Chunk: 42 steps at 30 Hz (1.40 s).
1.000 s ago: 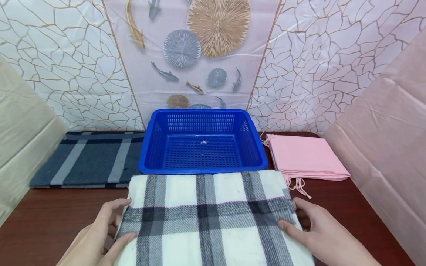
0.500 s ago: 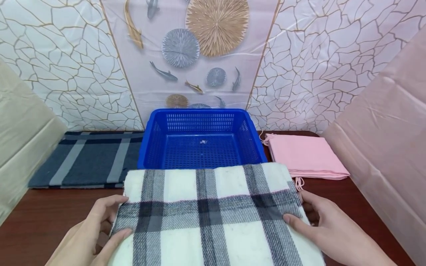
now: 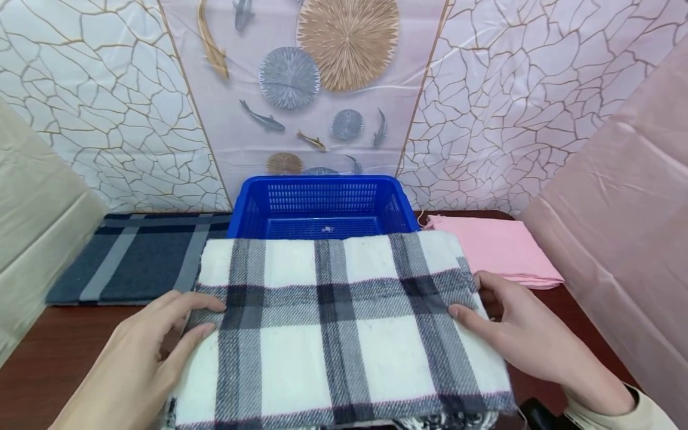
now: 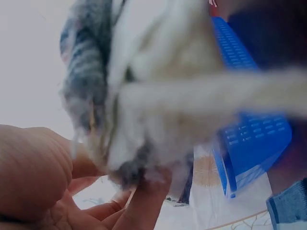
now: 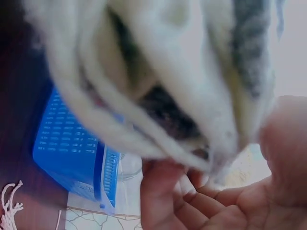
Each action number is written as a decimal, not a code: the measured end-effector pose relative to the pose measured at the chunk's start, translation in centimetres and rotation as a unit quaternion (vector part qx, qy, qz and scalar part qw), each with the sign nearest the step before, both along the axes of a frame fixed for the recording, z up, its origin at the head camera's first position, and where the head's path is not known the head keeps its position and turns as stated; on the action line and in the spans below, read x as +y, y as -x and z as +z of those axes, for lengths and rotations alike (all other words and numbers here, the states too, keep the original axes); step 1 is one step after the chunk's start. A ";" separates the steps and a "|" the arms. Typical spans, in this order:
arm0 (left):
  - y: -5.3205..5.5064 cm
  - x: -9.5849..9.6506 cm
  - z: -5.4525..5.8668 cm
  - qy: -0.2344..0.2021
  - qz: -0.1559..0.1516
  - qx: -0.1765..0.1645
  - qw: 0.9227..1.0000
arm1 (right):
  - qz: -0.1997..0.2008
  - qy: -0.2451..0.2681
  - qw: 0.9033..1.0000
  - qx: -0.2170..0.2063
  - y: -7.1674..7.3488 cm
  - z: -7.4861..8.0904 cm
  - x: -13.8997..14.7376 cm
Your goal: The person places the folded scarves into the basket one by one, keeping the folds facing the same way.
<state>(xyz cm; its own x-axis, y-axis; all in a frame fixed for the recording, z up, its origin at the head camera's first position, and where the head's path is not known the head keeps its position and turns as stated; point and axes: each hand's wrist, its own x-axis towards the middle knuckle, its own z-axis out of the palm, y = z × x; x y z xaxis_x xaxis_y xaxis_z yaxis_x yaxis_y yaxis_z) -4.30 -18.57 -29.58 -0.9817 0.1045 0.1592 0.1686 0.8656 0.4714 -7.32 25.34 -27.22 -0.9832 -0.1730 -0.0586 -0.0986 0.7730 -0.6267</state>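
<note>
A folded white, grey and black plaid scarf (image 3: 333,334) is held up between both hands in the head view. My left hand (image 3: 129,352) pinches its left side, thumb on top and the other fingers at the edge. On the opposite side my right hand (image 3: 527,334) grips the scarf, its thumb (image 3: 473,319) lying on the upper face. Pale fringe (image 5: 124,115) hangs close before the right wrist camera, blurred. The scarf's top edge overlaps the front of a blue plastic basket (image 3: 322,191) behind it; the basket's near rim is hidden.
A folded dark blue-grey striped cloth (image 3: 145,263) lies left of the basket. To its right is a folded pink scarf (image 3: 494,248) with tassels. All rest on a dark red-brown table (image 3: 70,340), with patterned cloth walls (image 3: 107,119) at the back and sides.
Both hands have raised the plaid scarf and moved it forward toward the basket, covering more of it. The scarf's near edge and fringe have come into the head view.
</note>
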 end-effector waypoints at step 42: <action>14.3 1.7 5.1 -0.035 -0.036 -0.005 0.999 | 0.011 0.015 1.000 0.008 14.2 3.8 -1.0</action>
<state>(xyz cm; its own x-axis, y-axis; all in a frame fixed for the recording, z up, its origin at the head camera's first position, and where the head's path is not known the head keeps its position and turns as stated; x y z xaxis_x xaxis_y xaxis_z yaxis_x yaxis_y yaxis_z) -18.55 -16.89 -24.49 -0.9735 0.1642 0.1593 0.2247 0.8163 0.5321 -21.51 24.39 -23.40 -0.9799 -0.1960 -0.0375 -0.1254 0.7511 -0.6482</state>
